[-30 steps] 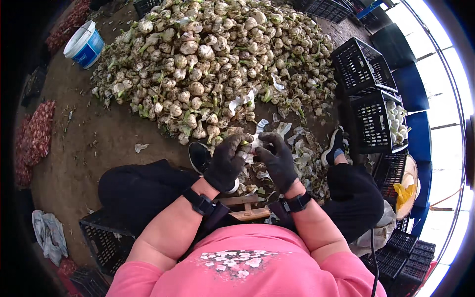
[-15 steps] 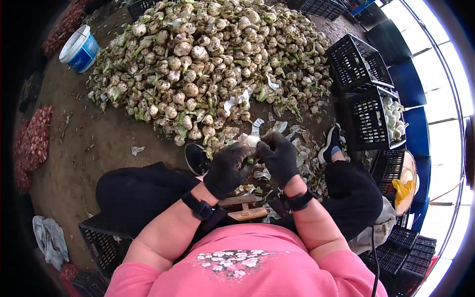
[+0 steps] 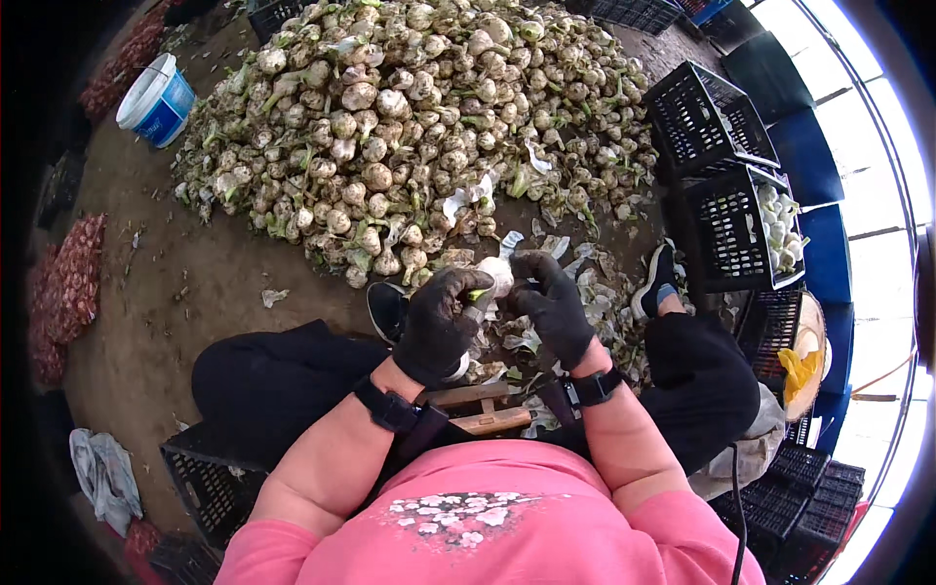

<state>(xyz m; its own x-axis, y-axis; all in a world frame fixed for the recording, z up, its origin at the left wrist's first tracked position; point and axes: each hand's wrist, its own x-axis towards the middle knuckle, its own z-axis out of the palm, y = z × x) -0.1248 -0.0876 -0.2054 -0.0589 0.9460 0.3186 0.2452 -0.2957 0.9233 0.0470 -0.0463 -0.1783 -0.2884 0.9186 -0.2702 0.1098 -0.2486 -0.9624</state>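
Observation:
Between my hands is a whitish garlic bulb (image 3: 498, 274), its short green stem end pointing toward my left thumb. My left hand (image 3: 437, 329), in a black glove, is closed on the bulb from the stem side. On the other side, my right hand (image 3: 554, 307), gloved in black too, has its fingers curled in against the bulb. The fingers partly hide the bulb, so any peel between them cannot be made out. Loose papery peelings (image 3: 595, 292) litter the floor beyond and beside my right hand. A large heap of soil-stained garlic (image 3: 390, 136) rises in front of me.
At right stand a black crate (image 3: 707, 117) and another crate (image 3: 726, 234) holding cleaned white garlic. A white-and-blue bucket (image 3: 161, 102) is at far left, with red net sacks (image 3: 66, 297) nearer. A wooden piece (image 3: 487, 419) lies between my legs; a straw hat (image 3: 807, 356) rests at right.
The bulb has turned, showing more of its round white side, with its green stem end now by my left thumb. My hands have moved slightly apart.

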